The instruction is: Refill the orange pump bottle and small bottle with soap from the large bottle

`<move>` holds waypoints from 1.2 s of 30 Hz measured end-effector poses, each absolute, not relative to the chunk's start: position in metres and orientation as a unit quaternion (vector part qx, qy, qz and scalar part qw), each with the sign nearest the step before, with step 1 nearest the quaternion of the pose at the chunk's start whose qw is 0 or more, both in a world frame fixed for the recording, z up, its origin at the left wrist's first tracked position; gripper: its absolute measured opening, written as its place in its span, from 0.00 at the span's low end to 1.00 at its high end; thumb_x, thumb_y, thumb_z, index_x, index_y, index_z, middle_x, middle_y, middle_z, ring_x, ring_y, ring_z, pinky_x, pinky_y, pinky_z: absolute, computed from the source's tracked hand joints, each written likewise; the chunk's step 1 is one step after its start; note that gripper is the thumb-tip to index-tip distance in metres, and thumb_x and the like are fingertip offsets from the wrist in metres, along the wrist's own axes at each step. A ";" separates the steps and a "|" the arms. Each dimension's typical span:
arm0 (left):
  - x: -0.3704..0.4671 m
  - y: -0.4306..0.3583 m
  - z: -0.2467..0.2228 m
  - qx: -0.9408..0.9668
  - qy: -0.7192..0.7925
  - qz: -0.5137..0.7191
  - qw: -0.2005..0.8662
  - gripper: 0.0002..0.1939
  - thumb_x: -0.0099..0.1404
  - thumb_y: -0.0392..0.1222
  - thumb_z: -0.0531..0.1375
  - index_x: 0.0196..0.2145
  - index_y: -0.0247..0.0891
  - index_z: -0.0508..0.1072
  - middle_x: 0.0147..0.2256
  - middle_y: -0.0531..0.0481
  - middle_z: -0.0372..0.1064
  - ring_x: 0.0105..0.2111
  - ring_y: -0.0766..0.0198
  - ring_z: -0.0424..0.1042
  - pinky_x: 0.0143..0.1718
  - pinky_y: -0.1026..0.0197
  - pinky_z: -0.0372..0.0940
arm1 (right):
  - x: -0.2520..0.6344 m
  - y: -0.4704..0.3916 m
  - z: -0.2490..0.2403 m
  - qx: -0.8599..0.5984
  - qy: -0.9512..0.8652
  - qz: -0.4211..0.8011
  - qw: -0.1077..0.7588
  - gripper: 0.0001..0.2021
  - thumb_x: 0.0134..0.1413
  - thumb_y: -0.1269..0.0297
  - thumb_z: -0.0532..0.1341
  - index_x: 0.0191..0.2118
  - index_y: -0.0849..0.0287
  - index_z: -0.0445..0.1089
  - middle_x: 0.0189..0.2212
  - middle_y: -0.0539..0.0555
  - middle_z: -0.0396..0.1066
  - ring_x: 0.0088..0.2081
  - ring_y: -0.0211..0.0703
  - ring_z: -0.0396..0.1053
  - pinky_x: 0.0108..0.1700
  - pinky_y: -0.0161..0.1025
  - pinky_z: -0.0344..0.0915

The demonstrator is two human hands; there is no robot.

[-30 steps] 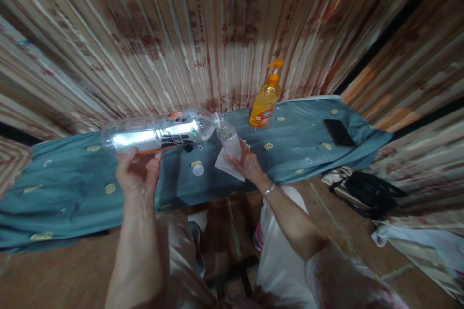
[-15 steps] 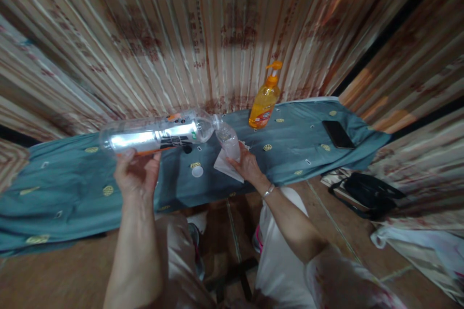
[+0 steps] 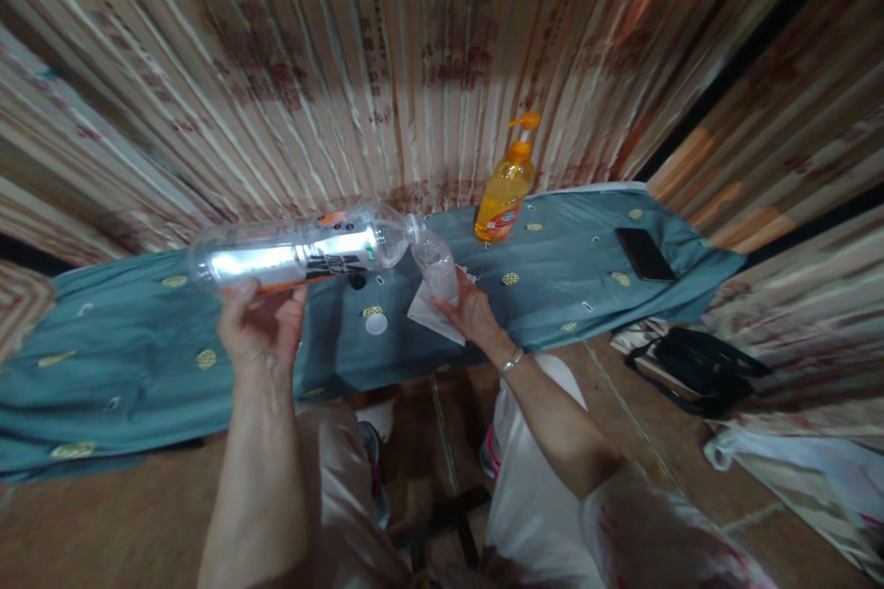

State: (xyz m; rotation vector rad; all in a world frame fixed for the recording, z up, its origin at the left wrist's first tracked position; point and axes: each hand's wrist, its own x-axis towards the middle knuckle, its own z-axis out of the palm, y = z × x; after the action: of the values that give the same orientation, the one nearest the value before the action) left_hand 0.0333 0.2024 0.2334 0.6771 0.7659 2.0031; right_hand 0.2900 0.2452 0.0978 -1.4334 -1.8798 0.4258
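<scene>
My left hand (image 3: 261,322) is closed around the underside of a large clear plastic bottle (image 3: 296,253) with a silver, black and orange label. The bottle lies nearly level in the air, its neck pointing right. At its mouth is the top of a small clear bottle (image 3: 435,265), tilted toward it; whether the two touch I cannot tell. My right hand (image 3: 471,306) grips the small bottle near its lower end. A folded white tissue (image 3: 436,313) shows just below that hand. On the cloth between my hands lies a round white cap (image 3: 377,324), with a dark cap (image 3: 357,281) behind it.
A pump bottle of orange liquid (image 3: 503,198) stands at the back of the table with its green-blue cloth (image 3: 545,285). A black phone (image 3: 645,254) lies at the right. A black bag (image 3: 704,368) is beyond the right end, and a pleated curtain (image 3: 428,64) hangs behind.
Almost nothing differs. Both hands keep their hold, and the two bottles stay mouth to mouth in nearly the same place; the view has shifted very slightly.
</scene>
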 end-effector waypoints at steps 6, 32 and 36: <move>0.035 0.202 0.234 0.276 0.294 0.806 0.434 0.18 0.43 0.37 0.67 0.35 0.43 0.74 0.32 0.54 0.77 0.46 0.56 0.75 0.43 0.57 0.72 | 0.290 0.246 0.096 -0.547 -0.732 0.164 0.372 0.34 0.56 0.57 0.64 0.64 0.67 0.57 0.55 0.72 0.70 0.54 0.63 0.72 0.55 0.60 0.69; 0.035 0.203 0.233 0.299 0.283 0.800 0.436 0.16 0.45 0.38 0.66 0.35 0.44 0.74 0.32 0.54 0.76 0.46 0.57 0.75 0.44 0.56 0.73 | 0.291 0.246 0.099 -0.540 -0.741 0.159 0.366 0.35 0.57 0.55 0.63 0.63 0.71 0.57 0.53 0.73 0.71 0.53 0.62 0.72 0.54 0.58 0.69; 0.035 0.203 0.234 0.302 0.282 0.803 0.430 0.20 0.45 0.37 0.66 0.39 0.47 0.74 0.35 0.55 0.77 0.47 0.57 0.74 0.45 0.55 0.72 | 0.292 0.245 0.099 -0.535 -0.742 0.159 0.372 0.34 0.57 0.56 0.63 0.64 0.67 0.57 0.55 0.72 0.70 0.54 0.61 0.71 0.56 0.58 0.69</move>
State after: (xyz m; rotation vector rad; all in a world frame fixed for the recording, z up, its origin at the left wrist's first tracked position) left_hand 0.0350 0.2034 0.2340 0.7545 0.7037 2.0036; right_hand 0.2917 0.2453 0.0992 -1.3715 -1.9024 0.4074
